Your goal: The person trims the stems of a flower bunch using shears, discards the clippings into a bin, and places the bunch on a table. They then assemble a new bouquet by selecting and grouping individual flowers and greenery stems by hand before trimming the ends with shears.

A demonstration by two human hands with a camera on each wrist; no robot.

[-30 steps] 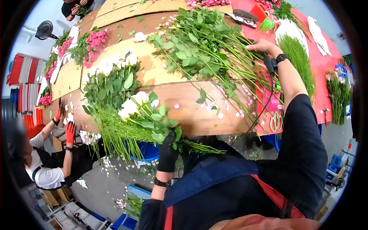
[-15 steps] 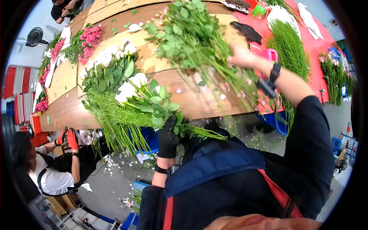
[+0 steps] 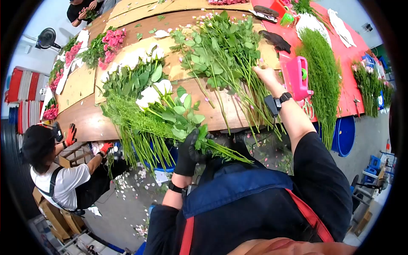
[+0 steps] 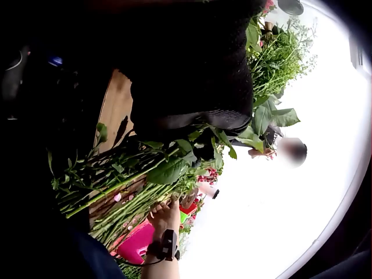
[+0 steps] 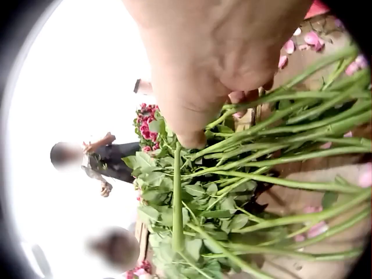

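My left hand (image 3: 187, 155), in a black glove, grips a bunch of white roses (image 3: 151, 94) at the table's front edge. Its leafy stems (image 3: 231, 155) stick out to the right of the fist. My bare right hand (image 3: 267, 76) is at the right side of a large pile of pink-budded roses (image 3: 225, 53). In the right wrist view its thumb (image 5: 192, 128) pinches one green stem (image 5: 178, 203), and the other fingers are mostly hidden. Loose stems (image 5: 290, 145) spread out beside that hand. The pile's stems run toward me over the front edge.
White roses (image 3: 140, 63) and feathery greenery (image 3: 136, 127) lie left of the held bunch. A black glove (image 3: 276, 40), a pink jug (image 3: 295, 78) and a tall green bundle (image 3: 318, 76) lie on the right. Blue buckets (image 3: 343, 136) stand below; another person (image 3: 63, 170) works at left.
The pink-budded pile's stems have swung left, now pointing more toward me, and the right hand has moved left with them. The glove and jug have come into fuller view. The left hand keeps its bunch.
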